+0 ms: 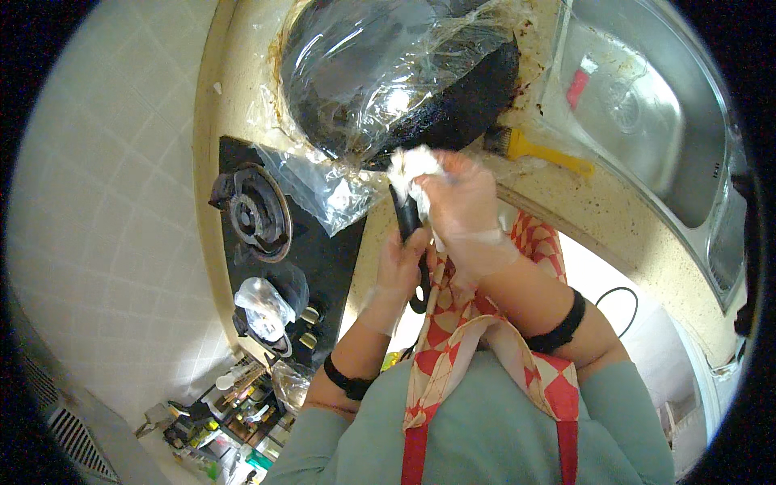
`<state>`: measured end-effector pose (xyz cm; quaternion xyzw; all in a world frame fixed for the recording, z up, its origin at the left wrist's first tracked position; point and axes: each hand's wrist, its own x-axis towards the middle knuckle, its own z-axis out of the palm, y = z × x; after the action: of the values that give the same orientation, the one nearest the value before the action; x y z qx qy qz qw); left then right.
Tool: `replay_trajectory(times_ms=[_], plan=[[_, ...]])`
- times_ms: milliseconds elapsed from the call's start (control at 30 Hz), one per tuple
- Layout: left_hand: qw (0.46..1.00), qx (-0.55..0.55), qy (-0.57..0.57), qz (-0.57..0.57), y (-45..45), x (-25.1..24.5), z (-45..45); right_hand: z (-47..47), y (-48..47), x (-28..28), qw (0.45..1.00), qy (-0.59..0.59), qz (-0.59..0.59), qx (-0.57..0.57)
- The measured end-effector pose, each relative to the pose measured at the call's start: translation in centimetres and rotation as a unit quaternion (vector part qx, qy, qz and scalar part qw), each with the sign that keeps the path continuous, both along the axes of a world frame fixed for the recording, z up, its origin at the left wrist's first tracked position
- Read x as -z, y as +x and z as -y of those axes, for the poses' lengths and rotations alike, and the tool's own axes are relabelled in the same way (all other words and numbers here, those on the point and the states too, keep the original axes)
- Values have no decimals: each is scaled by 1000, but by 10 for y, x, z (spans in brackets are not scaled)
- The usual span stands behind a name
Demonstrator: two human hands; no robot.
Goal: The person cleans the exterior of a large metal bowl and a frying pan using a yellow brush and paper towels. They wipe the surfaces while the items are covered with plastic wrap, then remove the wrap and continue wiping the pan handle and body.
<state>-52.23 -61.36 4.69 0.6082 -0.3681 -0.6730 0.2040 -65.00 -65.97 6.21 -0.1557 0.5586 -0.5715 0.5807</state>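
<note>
A large black pan (467,103), most likely a wok, lies tilted on the counter, with clear plastic film (376,66) over and around much of it. My left hand (400,260), in a thin clear glove, grips the pan's black handle (407,218). The handle's looped end hangs below that hand. A crumpled white cloth or paper wipe (415,170) is pinched in my right hand (464,194), also gloved, against the top of the handle where it meets the pan. Motion blurs the right fingers.
Right of the pan lies a yellow-handled tool (551,154), perhaps a brush. Beyond is a steel sink (642,145) holding a red-and-white item (579,85). On the left, a black gas hob (327,267) has a burner (248,212) and a plastic bag (264,303). A utensil rack (242,406) stands lower left.
</note>
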Motion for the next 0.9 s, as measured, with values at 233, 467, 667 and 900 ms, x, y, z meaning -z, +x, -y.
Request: replay_trajectory(times_ms=[233, 467, 667, 900], plan=[[998, -52, 21, -24, 1, -22, 6, -13, -30, 18, 973, 1, 231, -15], [996, -54, 27, -65, -1, -29, 8, -19, -19, 44, 980, -53, 168, -96], [998, -54, 26, -31, -1, -29, 7, -15, -7, 35, 962, 51, 207, -172], [997, -63, 44, -19, -4, -30, 9, -4, -7, 25, 907, 128, 343, -208]])
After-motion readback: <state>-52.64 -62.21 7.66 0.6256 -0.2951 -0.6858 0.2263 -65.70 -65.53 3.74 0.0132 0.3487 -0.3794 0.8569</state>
